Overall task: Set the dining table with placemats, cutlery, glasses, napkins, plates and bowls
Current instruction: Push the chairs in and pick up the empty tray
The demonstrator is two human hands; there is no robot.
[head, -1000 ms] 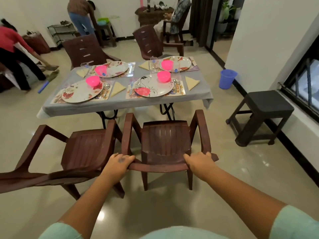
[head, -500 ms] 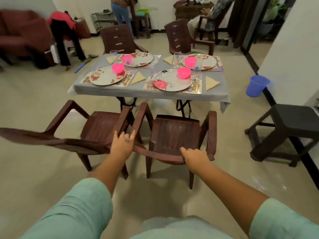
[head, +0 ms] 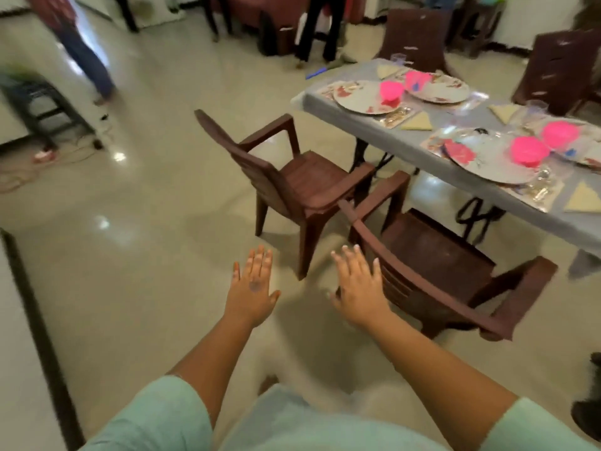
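Two hands out in front, palms down, fingers straight and spread, gripping nothing. Left hand (head: pixel 252 289) over bare pale glossy floor (head: pixel 136 242), touching no object. Right hand (head: pixel 357 289) just beside the back rail of the nearer dark brown plastic armchair (head: pixel 432 271), fingertips near its top edge; contact with the rail not clear through the blur. Pale green sleeves at both upper arms.

Second dark brown plastic armchair (head: pixel 292 183) further left, standing close beside the first, both turned toward the grey-covered bench (head: pixel 406 141) at upper right. On the bench, four laid places: round white patterned plates (head: pixel 361 100) on printed placemats (head: pixel 328 89), bright pink plastic bowls (head: pixel 528 151) resting on the plates, folded yellow triangular napkins (head: pixel 418 122) beside them, clear drinking glasses (head: pixel 538 107) toward the middle and far edge, shiny cutlery (head: pixel 540 187) beside the nearest plate, blurred. Two more brown chair backs (head: pixel 419 37) beyond the bench's far side.

Legs of other people (head: pixel 318 30) standing at the top of the view, and a dark slatted rack (head: pixel 39 105) at far left.
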